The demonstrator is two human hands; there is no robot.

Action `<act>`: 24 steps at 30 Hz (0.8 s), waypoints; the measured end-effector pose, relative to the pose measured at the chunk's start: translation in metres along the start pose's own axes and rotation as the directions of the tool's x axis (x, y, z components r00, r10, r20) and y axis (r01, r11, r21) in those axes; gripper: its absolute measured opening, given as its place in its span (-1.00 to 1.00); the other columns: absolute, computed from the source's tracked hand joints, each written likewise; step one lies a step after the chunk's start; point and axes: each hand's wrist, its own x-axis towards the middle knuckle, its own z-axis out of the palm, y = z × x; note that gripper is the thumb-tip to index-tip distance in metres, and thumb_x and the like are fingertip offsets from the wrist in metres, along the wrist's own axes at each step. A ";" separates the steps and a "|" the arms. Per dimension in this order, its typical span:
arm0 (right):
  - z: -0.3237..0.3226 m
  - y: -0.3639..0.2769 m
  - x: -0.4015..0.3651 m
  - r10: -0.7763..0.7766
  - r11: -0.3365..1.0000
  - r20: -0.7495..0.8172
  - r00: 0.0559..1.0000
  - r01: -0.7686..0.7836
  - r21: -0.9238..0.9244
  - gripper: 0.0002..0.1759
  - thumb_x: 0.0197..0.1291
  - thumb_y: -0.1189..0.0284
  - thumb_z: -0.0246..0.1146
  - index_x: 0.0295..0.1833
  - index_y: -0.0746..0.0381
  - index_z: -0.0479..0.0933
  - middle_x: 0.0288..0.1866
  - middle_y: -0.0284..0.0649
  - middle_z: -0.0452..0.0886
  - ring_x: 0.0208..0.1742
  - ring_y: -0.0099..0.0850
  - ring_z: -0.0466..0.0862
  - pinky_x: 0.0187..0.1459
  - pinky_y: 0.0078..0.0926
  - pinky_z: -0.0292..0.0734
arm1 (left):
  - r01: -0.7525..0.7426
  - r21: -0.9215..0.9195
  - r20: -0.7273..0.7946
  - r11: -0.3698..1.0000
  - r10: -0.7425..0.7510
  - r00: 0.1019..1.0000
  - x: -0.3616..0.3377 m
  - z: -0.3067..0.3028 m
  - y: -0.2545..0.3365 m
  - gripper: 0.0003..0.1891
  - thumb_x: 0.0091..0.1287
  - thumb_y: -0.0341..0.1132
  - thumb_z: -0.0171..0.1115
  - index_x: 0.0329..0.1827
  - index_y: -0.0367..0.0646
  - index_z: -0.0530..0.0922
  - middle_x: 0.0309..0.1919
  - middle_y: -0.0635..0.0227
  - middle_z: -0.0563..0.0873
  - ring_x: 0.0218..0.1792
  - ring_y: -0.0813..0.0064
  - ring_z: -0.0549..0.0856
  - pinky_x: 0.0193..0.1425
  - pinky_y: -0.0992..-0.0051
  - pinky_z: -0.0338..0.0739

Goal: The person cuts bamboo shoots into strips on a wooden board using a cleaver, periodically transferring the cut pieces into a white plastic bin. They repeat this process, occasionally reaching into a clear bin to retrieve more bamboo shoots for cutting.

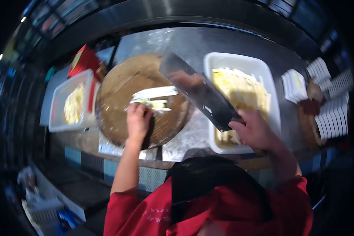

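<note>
On a round wooden chopping board (126,86) lie several pale strips (155,93), side by side. The fingers of my left hand (139,118) are bent down onto the left end of the nearer strips. My right hand (251,128) is wrapped round the handle of a wide cleaver (200,90), blurred by motion. Its blade is raised between the board and a white tub (276,106), pointing up and left. The tub holds many pale yellow strips (242,86), partly covered by my right hand and the blade.
Left of the board, a clear plastic container (55,114) holds pale shreds (74,104), with a red box (84,61) behind it. Stacked white dishes (294,85) and more white stacks (332,118) stand at the right. The metal counter (177,147) ends near my apron.
</note>
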 end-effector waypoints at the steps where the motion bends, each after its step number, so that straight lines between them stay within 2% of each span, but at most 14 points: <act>1: -0.010 0.008 -0.012 0.033 0.999 -0.050 0.998 -0.032 0.012 -0.72 0.21 0.37 0.27 -0.37 0.39 0.46 -0.53 0.09 0.57 -0.42 -0.14 0.70 -0.37 -0.23 0.48 | -0.005 -0.003 0.033 1.000 0.005 0.999 0.011 0.007 -0.004 -0.81 0.00 -0.44 0.49 -0.39 -0.19 0.60 -0.32 0.19 0.64 -0.21 0.15 0.62 -0.15 0.24 0.53; 3: -0.025 0.020 -0.036 0.052 0.999 -0.326 0.944 -0.047 0.023 -0.74 0.21 0.39 0.27 -0.34 0.40 0.48 -0.57 0.02 0.56 -0.55 -0.36 0.64 -0.45 -0.29 0.48 | 0.074 -0.006 0.107 0.997 -0.073 0.992 0.036 0.017 -0.001 -0.82 0.00 -0.44 0.45 -0.40 -0.19 0.58 -0.36 0.17 0.60 -0.19 0.07 0.56 -0.10 0.17 0.48; 4: -0.034 0.030 -0.050 0.130 0.991 -0.383 0.915 -0.105 0.085 -0.79 0.22 0.42 0.26 -0.28 0.38 0.51 -0.64 -0.14 0.54 -0.69 -0.48 0.52 -0.58 -0.40 0.41 | 0.022 0.106 0.094 0.994 -0.032 0.995 0.049 0.014 0.013 -0.85 0.02 -0.47 0.42 -0.40 -0.20 0.59 -0.37 0.15 0.59 -0.18 0.07 0.56 -0.08 0.17 0.47; 5: -0.039 0.036 -0.064 0.150 0.988 -0.410 0.900 -0.117 0.103 -0.79 0.22 0.42 0.26 -0.28 0.38 0.51 -0.64 -0.14 0.54 -0.69 -0.48 0.52 -0.58 -0.40 0.41 | -0.013 0.091 0.107 0.996 0.003 0.994 0.062 0.014 0.028 -0.85 0.02 -0.47 0.42 -0.40 -0.20 0.59 -0.37 0.15 0.59 -0.18 0.07 0.56 -0.08 0.17 0.47; 7: -0.046 0.045 -0.092 0.314 0.923 -0.547 0.776 -0.116 0.367 -0.84 0.25 0.44 0.24 -0.26 0.35 0.51 -0.68 -0.30 0.49 -0.75 -0.59 0.43 -0.67 -0.52 0.33 | -0.132 0.086 0.016 0.987 0.131 0.991 0.082 0.022 0.060 -0.89 0.05 -0.49 0.38 -0.39 -0.20 0.60 -0.36 0.14 0.60 -0.17 0.05 0.57 -0.07 0.17 0.47; 8: -0.048 0.049 -0.103 0.364 0.900 -0.571 0.736 -0.121 0.418 -0.87 0.27 0.48 0.21 -0.25 0.34 0.49 -0.69 -0.37 0.44 -0.74 -0.61 0.43 -0.68 -0.59 0.30 | -0.266 -0.013 0.007 0.964 0.266 0.964 0.093 0.038 0.072 -0.91 0.07 -0.49 0.35 -0.36 -0.18 0.63 -0.32 0.13 0.63 -0.16 0.03 0.57 -0.04 0.18 0.48; 11: -0.044 0.077 -0.132 0.413 0.863 -0.603 0.682 -0.081 0.499 -0.89 0.27 0.50 0.20 -0.24 0.35 0.49 -0.70 -0.37 0.42 -0.75 -0.62 0.40 -0.69 -0.57 0.29 | -0.418 -0.208 0.172 0.884 0.454 0.874 0.110 0.084 0.144 -0.81 0.04 -0.52 0.36 -0.25 -0.14 0.67 -0.20 0.17 0.69 -0.06 0.10 0.63 0.04 0.26 0.55; 13: -0.037 0.091 -0.149 0.439 0.847 -0.619 0.651 -0.071 0.527 -0.89 0.27 0.51 0.19 -0.23 0.35 0.50 -0.71 -0.39 0.40 -0.76 -0.62 0.39 -0.70 -0.58 0.27 | -0.511 -0.299 0.308 0.806 0.589 0.747 0.117 0.121 0.173 -0.72 0.04 -0.58 0.17 -0.18 -0.17 0.66 -0.18 0.15 0.69 0.00 0.11 0.63 0.06 0.25 0.56; 15: -0.029 0.097 -0.163 0.470 0.827 -0.632 0.616 -0.057 0.559 -0.90 0.27 0.52 0.19 -0.21 0.36 0.51 -0.71 -0.40 0.39 -0.76 -0.63 0.38 -0.70 -0.59 0.26 | -0.597 -0.305 0.427 0.742 0.666 0.611 0.123 0.168 0.173 -0.74 0.07 -0.56 0.18 -0.16 -0.19 0.64 -0.15 0.13 0.70 -0.04 0.08 0.65 0.01 0.25 0.57; 16: -0.025 0.099 -0.171 0.480 0.818 -0.640 0.600 -0.045 0.573 -0.90 0.27 0.52 0.19 -0.22 0.36 0.51 -0.71 -0.40 0.39 -0.76 -0.64 0.37 -0.70 -0.60 0.25 | -0.610 -0.311 0.429 0.728 0.681 0.593 0.125 0.173 0.177 -0.74 0.07 -0.56 0.18 -0.16 -0.19 0.64 -0.15 0.13 0.70 -0.04 0.08 0.65 0.01 0.25 0.57; 18: -0.021 0.101 -0.183 0.501 0.804 -0.647 0.575 -0.033 0.594 -0.91 0.27 0.52 0.19 -0.22 0.35 0.51 -0.71 -0.41 0.39 -0.76 -0.65 0.37 -0.70 -0.61 0.24 | -0.512 -0.360 0.655 0.780 0.602 0.456 0.127 0.176 0.185 -0.78 0.12 -0.51 0.20 -0.15 -0.16 0.63 -0.15 0.11 0.70 -0.10 0.06 0.67 -0.05 0.24 0.58; 21: -0.016 0.102 -0.192 0.503 0.799 -0.643 0.578 -0.027 0.601 -0.90 0.27 0.52 0.18 -0.22 0.36 0.51 -0.71 -0.41 0.39 -0.76 -0.67 0.37 -0.71 -0.62 0.23 | -0.506 -0.347 0.754 0.790 0.556 0.351 0.134 0.164 0.187 -0.81 0.14 -0.53 0.23 -0.18 -0.18 0.64 -0.23 0.12 0.69 -0.20 0.06 0.68 -0.08 0.27 0.58; 23: -0.018 0.105 -0.188 0.484 0.814 -0.645 0.592 -0.033 0.580 -0.90 0.27 0.53 0.19 -0.22 0.36 0.51 -0.71 -0.40 0.40 -0.76 -0.68 0.37 -0.71 -0.63 0.23 | -0.550 -0.324 0.736 0.770 0.571 0.364 0.142 0.152 0.187 -0.84 0.18 -0.48 0.27 -0.17 -0.18 0.63 -0.25 0.13 0.68 -0.21 0.09 0.68 -0.11 0.26 0.58; 24: -0.020 0.103 -0.185 0.473 0.818 -0.645 0.600 -0.028 0.574 -0.90 0.27 0.53 0.19 -0.22 0.36 0.51 -0.71 -0.40 0.40 -0.76 -0.68 0.37 -0.71 -0.63 0.23 | -0.558 -0.356 0.650 0.750 0.628 0.428 0.145 0.133 0.192 -0.84 0.19 -0.47 0.27 -0.16 -0.18 0.63 -0.24 0.14 0.68 -0.21 0.09 0.68 -0.12 0.27 0.57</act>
